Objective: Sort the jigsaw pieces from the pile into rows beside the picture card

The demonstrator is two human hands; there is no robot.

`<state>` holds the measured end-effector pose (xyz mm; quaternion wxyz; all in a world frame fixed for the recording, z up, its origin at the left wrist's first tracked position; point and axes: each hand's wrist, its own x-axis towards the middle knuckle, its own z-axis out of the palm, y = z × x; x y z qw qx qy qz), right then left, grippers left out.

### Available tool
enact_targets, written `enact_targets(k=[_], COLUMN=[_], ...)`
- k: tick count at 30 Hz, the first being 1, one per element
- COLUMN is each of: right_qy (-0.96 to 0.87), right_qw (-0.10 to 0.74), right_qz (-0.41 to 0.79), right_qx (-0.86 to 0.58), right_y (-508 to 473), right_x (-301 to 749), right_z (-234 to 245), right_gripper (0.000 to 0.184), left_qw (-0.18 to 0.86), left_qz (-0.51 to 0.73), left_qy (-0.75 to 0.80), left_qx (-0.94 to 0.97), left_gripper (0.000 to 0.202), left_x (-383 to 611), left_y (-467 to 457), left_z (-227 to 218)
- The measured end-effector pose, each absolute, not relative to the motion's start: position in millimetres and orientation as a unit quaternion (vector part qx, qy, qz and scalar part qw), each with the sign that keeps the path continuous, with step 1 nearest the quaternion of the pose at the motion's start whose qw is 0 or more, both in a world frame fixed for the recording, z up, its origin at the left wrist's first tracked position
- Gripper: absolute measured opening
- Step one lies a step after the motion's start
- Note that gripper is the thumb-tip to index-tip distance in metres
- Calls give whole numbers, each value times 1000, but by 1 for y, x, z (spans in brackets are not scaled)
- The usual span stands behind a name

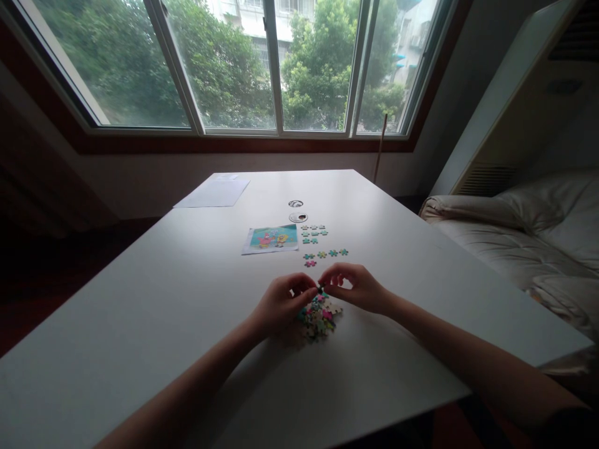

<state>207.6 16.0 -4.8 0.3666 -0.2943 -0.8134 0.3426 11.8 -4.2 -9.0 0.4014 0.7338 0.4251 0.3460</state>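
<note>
1. Done: laid-out jigsaw pieces (322, 254) form loose rows beside the printed cartoon picture (274, 239), seemingly unjoined.
2. Left: a jumbled heap of pieces (318, 321), colourful and pale faces mixed, near the worktop's (187, 299) close edge.
3. Left hand (283, 300) and right hand (358, 288) pinch one small, dark piece (321, 289) above the heap's far edge.
4. Pieces are flat and knobbed; the worktop is smooth, white.

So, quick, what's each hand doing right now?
Left hand: closed, fingertips pinching a small puzzle piece above the pile.
Right hand: closed, fingertips pinching that same piece.
</note>
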Motion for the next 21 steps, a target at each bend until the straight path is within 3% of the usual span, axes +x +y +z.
enact_targets(k=[8, 21], right_qy=[-783, -856], right_qw=[390, 377], right_qz=[382, 183], right_qx=[-296, -302], right_y=[18, 14], right_x=[205, 207], right_z=[-12, -8], right_gripper=[25, 29], left_qw=[415, 451], left_qz=[346, 380], left_qy=[418, 420], left_qx=[731, 690], left_gripper=[21, 19], left_x=[13, 11], left_y=[-5, -2], left_z=[-9, -9])
